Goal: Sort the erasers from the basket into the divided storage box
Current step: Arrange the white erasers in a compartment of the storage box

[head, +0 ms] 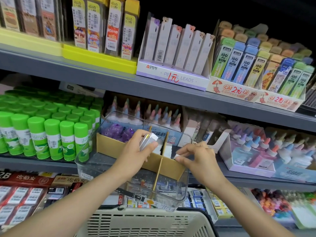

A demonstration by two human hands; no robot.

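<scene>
We hold a wrapped white eraser (148, 139) in our left hand (136, 151), with the fingers curled round it, up above the cardboard dividers (159, 166) so we can drop it into the right slot. Our right hand (196, 158) pinches a smaller white eraser (177, 156) with its fingertips, right at the front cardboard wall, maybe to tuck it in neatly. So each grip is closed on an eraser. The clear divided storage box (131, 178) sticks out over the front edge of the middle shelf (51, 164) and leans toward us, which we think makes its slots easy to reach. More white erasers already stand in a back slot near the middle. The beige basket (145, 221) waits just under the box, close to our hands, so the next eraser is a short reach away. Green glue sticks (51, 134) stand at the left of the shelf, and little glue bottles (256, 151) at the right.
</scene>
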